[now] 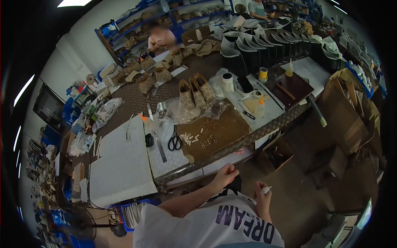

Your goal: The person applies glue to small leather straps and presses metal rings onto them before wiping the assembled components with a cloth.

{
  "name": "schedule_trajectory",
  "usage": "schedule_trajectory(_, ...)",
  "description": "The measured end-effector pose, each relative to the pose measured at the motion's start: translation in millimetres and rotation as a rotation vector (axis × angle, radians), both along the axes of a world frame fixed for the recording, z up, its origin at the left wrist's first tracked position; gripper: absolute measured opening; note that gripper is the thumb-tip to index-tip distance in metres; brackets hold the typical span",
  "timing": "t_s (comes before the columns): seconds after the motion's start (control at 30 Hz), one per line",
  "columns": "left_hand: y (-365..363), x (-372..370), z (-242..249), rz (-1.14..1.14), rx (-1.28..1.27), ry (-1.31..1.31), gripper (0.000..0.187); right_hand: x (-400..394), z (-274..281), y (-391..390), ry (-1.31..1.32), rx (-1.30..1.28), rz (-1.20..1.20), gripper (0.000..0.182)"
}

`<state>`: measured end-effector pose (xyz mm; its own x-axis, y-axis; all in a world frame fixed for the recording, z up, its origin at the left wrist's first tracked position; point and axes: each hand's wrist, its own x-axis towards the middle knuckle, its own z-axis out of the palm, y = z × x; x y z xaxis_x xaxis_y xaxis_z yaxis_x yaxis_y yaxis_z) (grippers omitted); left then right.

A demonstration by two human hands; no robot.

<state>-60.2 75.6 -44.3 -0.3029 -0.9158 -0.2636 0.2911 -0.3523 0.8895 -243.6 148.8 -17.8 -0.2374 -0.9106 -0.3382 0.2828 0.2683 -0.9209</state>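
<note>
Both of my hands are low in the head view, in front of the workbench edge. My left hand [226, 174] has its fingers curled together near the bench's front edge; anything between them is too small to make out. To its right, my right hand [262, 194] is closed on a small white object [266, 190] that sticks out past the fingers. The hands are apart. On the bench ahead lie a brown board [198, 155] with small white pieces [189, 139] and small rings [209, 141], black-handled scissors [174, 143] and a metal ruler [161, 149].
Patterned bags [196, 93] stand mid-bench. A white bottle [228, 82], a phone [245, 84] and a glue bottle [289, 68] are further right. An open cardboard box [277, 155] sits beneath the bench edge. A co-worker [162, 39] is across the table; another person [258, 9] is farther back.
</note>
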Motion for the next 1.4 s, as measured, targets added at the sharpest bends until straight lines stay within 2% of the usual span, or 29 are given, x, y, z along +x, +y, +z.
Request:
schedule_trajectory(0.07,7,-13,7,-0.019,-0.118,-0.007,0.011,0,-1,0,-0.026,-0.052,0.017,0.016)
schedule_trajectory(0.1,13,-17,15,0.001,-0.072,-0.013,0.010,0,-1,0,-0.036,-0.077,0.025,0.015)
schedule_trajectory(0.2,17,-18,13,-0.124,-0.249,-0.144,0.014,4,5,-3,-0.054,-0.115,0.076,0.016)
schedule_trajectory(0.4,25,-16,19,-0.107,-0.283,-0.217,0.016,7,-5,-11,-0.015,-0.055,0.175,0.016)
schedule_trajectory(0.53,34,-9,19,-0.079,-0.248,-0.246,0.015,10,0,-9,-0.040,-0.024,0.245,0.015)
schedule_trajectory(0.67,39,-4,27,-0.042,-0.198,-0.246,0.016,13,-1,-11,0.043,-0.022,0.304,0.016)
schedule_trajectory(0.83,24,2,25,-0.031,-0.132,-0.167,0.016,20,10,-26,0.026,0.050,0.325,0.018)
schedule_trajectory(0.9,14,6,30,-0.038,-0.146,-0.178,0.015,23,-5,-34,0.072,0.017,0.314,0.016)
schedule_trajectory(1.0,-1,13,32,-0.093,-0.228,-0.245,0.016,33,-17,-47,0.069,-0.017,0.274,0.014)
schedule_trajectory(1.1,-14,22,38,-0.106,-0.504,-0.470,0.017,44,-23,-62,0.067,-0.031,0.248,0.013)
schedule_trajectory(1.2,-30,32,38,-0.137,-0.620,-0.534,0.016,52,-27,-75,0.065,-0.014,0.254,0.012)
schedule_trajectory(1.33,-58,43,22,-0.141,-0.059,-0.112,0.015,66,-22,-96,0.160,-0.057,0.257,0.010)
schedule_trajectory(1.37,-67,50,17,-0.180,-0.037,-0.143,0.015,69,-26,-101,0.195,-0.051,0.260,0.009)
schedule_trajectory(1.4,-75,57,10,-0.221,-0.013,-0.171,0.016,74,-21,-103,0.119,0.017,0.231,0.009)
